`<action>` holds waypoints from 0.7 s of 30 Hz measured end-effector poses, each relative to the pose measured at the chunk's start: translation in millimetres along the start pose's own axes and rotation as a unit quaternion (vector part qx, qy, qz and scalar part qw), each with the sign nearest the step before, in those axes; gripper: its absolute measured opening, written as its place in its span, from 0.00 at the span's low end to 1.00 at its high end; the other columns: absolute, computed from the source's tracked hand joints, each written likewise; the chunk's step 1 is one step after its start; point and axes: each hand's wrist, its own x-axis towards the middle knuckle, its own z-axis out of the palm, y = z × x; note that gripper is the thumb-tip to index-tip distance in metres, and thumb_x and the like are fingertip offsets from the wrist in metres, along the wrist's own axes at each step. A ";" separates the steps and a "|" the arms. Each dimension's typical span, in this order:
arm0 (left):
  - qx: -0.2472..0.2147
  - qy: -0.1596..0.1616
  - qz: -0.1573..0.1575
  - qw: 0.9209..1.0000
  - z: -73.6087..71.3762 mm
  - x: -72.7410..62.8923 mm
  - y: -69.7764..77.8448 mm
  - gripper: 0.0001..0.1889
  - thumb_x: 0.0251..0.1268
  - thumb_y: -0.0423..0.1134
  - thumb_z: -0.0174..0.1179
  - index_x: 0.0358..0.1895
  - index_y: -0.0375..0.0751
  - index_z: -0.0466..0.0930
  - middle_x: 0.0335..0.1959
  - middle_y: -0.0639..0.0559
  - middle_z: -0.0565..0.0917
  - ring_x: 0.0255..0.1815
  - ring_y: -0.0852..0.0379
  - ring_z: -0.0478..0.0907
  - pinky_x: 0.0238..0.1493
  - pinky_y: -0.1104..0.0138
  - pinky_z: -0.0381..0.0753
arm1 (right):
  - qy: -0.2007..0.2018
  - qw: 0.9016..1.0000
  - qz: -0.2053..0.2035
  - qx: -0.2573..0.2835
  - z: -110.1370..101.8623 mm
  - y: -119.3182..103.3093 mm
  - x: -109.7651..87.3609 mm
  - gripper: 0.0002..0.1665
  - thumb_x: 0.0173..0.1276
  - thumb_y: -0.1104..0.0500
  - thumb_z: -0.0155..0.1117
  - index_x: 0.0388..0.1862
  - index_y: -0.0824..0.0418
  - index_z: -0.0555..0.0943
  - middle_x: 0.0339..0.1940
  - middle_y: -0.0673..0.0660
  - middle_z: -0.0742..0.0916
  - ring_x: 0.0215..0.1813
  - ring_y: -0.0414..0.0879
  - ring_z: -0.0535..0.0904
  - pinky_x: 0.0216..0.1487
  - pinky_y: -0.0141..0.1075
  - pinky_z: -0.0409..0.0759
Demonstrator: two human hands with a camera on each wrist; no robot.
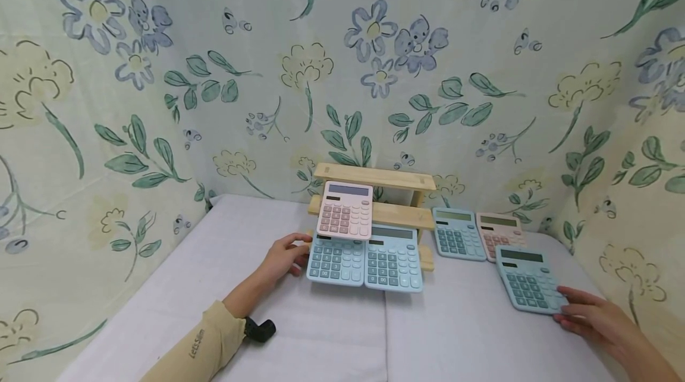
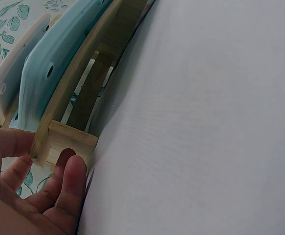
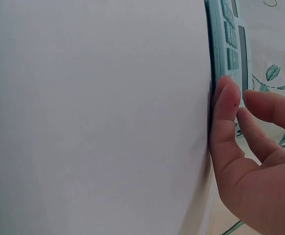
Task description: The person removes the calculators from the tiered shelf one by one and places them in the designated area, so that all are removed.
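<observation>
A tiered wooden stand (image 1: 398, 213) holds a pink calculator (image 1: 345, 209) above two light blue calculators (image 1: 336, 260) (image 1: 393, 258) set side by side. My left hand (image 1: 286, 254) grips the stand's left end; in the left wrist view its fingers (image 2: 74, 181) curl around the wooden corner (image 2: 73, 134). At the right, my right hand (image 1: 596, 316) pinches the lower right edge of another blue calculator (image 1: 530, 279), lying face up on the table. The right wrist view shows the thumb (image 3: 226, 100) against that calculator's side (image 3: 218, 44), with fingertips close over its edge.
Behind the calculator at my right hand, another blue calculator (image 1: 459, 233) and a pink one (image 1: 500, 227) lie next to the stand, the pink one partly covered. A white cloth (image 1: 332, 334) covers the table. Floral curtains (image 1: 257, 102) hang behind and at both sides.
</observation>
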 end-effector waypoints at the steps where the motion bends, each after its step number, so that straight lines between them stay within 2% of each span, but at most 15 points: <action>1: 0.000 0.000 0.000 1.000 -0.1 0.4 0.1 0.17 0.70 0.41 0.59 0.59 0.47 0.80 0.36 0.47 0.87 0.32 0.53 0.82 0.27 0.64 0.81 | 0.004 1.000 0.002 -0.002 0.7 0.0 0.2 0.44 0.60 0.73 0.67 0.76 0.65 0.65 0.32 0.45 0.84 0.41 0.53 0.88 0.50 0.45 0.85; 2: 0.000 0.000 -0.001 1.000 -0.3 0.6 0.3 0.17 0.70 0.41 0.59 0.59 0.47 0.80 0.36 0.47 0.87 0.32 0.53 0.82 0.27 0.64 0.81 | 0.005 1.000 0.003 -0.004 1.4 -0.2 0.2 0.49 0.61 0.73 0.66 0.79 0.69 0.56 0.31 0.46 0.84 0.40 0.53 0.88 0.51 0.46 0.85; 4: 0.000 0.000 -0.001 1.000 -0.5 0.2 1.1 0.16 0.70 0.41 0.58 0.59 0.47 0.80 0.37 0.47 0.87 0.32 0.53 0.82 0.27 0.64 0.81 | 0.007 1.000 0.004 -0.007 3.0 -0.2 0.2 0.53 0.63 0.74 0.64 0.80 0.71 0.44 0.31 0.46 0.84 0.40 0.53 0.88 0.51 0.46 0.84; 7: 0.002 0.001 -0.002 1.000 -0.5 -1.2 2.2 0.16 0.70 0.41 0.58 0.59 0.47 0.80 0.36 0.47 0.87 0.32 0.53 0.82 0.27 0.64 0.81 | 0.011 1.000 0.006 -0.009 4.8 -0.5 -1.1 0.55 0.63 0.75 0.63 0.80 0.71 0.41 0.32 0.47 0.83 0.40 0.53 0.87 0.52 0.47 0.84; 9: 0.001 0.001 -0.003 1.000 -0.4 -2.4 2.7 0.16 0.70 0.41 0.58 0.59 0.47 0.80 0.36 0.47 0.87 0.32 0.53 0.82 0.27 0.64 0.81 | 0.008 1.000 0.006 -0.013 5.9 -1.4 -3.5 0.55 0.63 0.75 0.63 0.80 0.71 0.40 0.38 0.61 0.84 0.41 0.53 0.87 0.53 0.47 0.84; 10: 0.000 0.001 -0.004 1.000 -0.5 -3.0 2.8 0.17 0.70 0.41 0.58 0.59 0.47 0.80 0.36 0.47 0.87 0.32 0.52 0.82 0.27 0.64 0.81 | 0.006 1.000 0.007 -0.015 6.6 -1.9 -4.4 0.55 0.63 0.75 0.63 0.80 0.71 0.40 0.44 0.70 0.82 0.41 0.52 0.87 0.53 0.47 0.84; 12: -0.002 0.001 -0.005 1.000 -0.6 -4.5 3.2 0.17 0.69 0.40 0.58 0.59 0.47 0.80 0.36 0.46 0.87 0.32 0.52 0.83 0.27 0.64 0.81 | 0.003 1.000 0.008 -0.021 7.7 -3.1 -6.2 0.55 0.64 0.74 0.62 0.80 0.71 0.38 0.61 0.82 0.69 0.41 0.52 0.88 0.53 0.46 0.84; 14: -0.005 0.000 -0.004 1.000 -0.5 -5.8 3.7 0.17 0.69 0.40 0.59 0.59 0.46 0.80 0.37 0.46 0.87 0.32 0.52 0.83 0.26 0.64 0.81 | 0.000 0.999 0.010 -0.031 8.2 -3.7 -8.3 0.54 0.66 0.72 0.61 0.80 0.71 0.37 0.71 0.84 0.54 0.41 0.52 0.88 0.53 0.46 0.84; 15: -0.006 0.000 -0.005 1.000 -0.4 -6.4 4.2 0.17 0.68 0.40 0.59 0.59 0.46 0.80 0.37 0.45 0.87 0.32 0.52 0.83 0.26 0.64 0.81 | 0.003 0.999 0.010 -0.040 8.3 -3.9 -9.2 0.54 0.67 0.72 0.61 0.80 0.71 0.37 0.73 0.83 0.51 0.41 0.51 0.87 0.53 0.45 0.84; 18: -0.004 -0.001 -0.001 1.000 -0.3 -7.0 4.8 0.18 0.68 0.40 0.59 0.60 0.45 0.80 0.37 0.45 0.87 0.32 0.53 0.83 0.26 0.64 0.81 | 0.009 0.997 0.004 -0.074 6.7 -3.5 -12.3 0.50 0.72 0.68 0.57 0.79 0.71 0.36 0.73 0.84 0.52 0.41 0.50 0.86 0.52 0.45 0.84; 21: -0.005 -0.002 0.000 1.000 -0.6 -6.3 4.5 0.18 0.68 0.40 0.58 0.59 0.46 0.80 0.37 0.46 0.87 0.32 0.53 0.82 0.26 0.65 0.81 | 0.021 0.993 -0.009 -0.113 5.5 -4.2 -15.6 0.47 0.76 0.64 0.54 0.79 0.72 0.37 0.72 0.83 0.56 0.42 0.48 0.85 0.51 0.44 0.85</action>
